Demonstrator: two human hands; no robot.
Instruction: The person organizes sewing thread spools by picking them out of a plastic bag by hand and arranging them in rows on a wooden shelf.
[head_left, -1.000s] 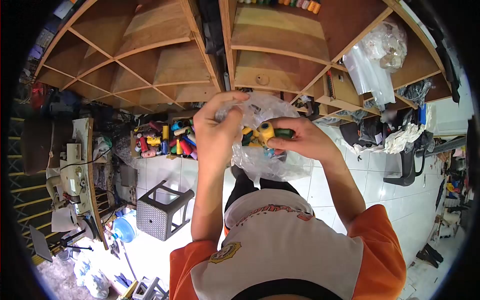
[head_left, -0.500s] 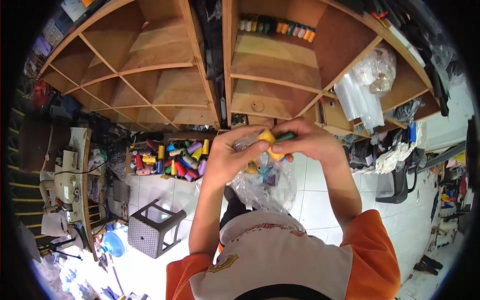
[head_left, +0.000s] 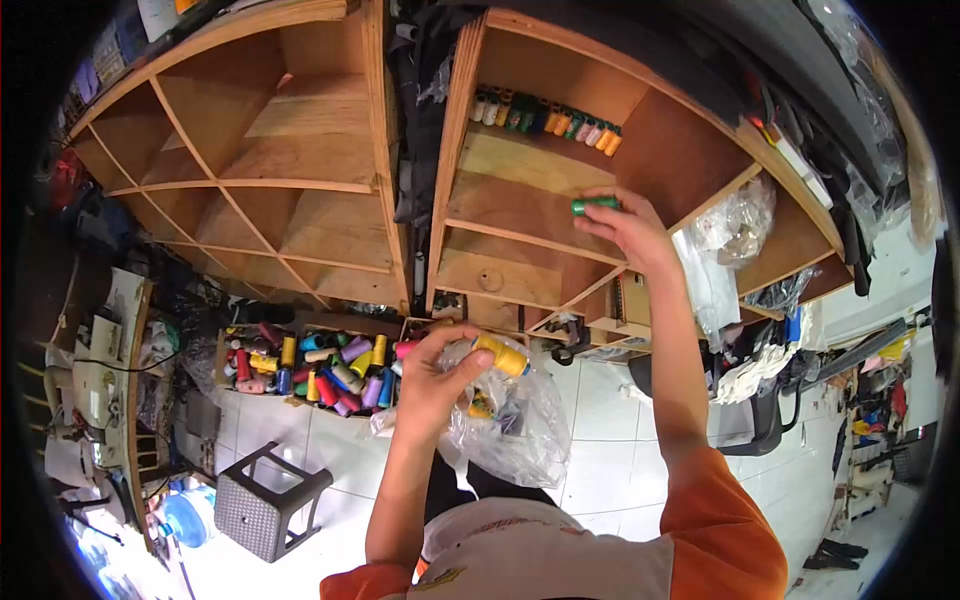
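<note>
Up from beside the left hand (head_left: 428, 388), the right hand (head_left: 640, 232) now reaches the wooden shelf (head_left: 510, 158), gripping a green spool (head_left: 592, 206) in its fingers. A row of spools (head_left: 548, 122) stands farther back there. Lower down, the left hand pinches a yellow spool (head_left: 502, 356) above a clear plastic bag (head_left: 530, 435).

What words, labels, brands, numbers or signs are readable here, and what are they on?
None can be read.
Shirt: faint reddish print, too blurred to read.
Badge on the shirt: too small and blurred.
Yellow spool: no legible writing.
Green spool: no legible writing.
</note>
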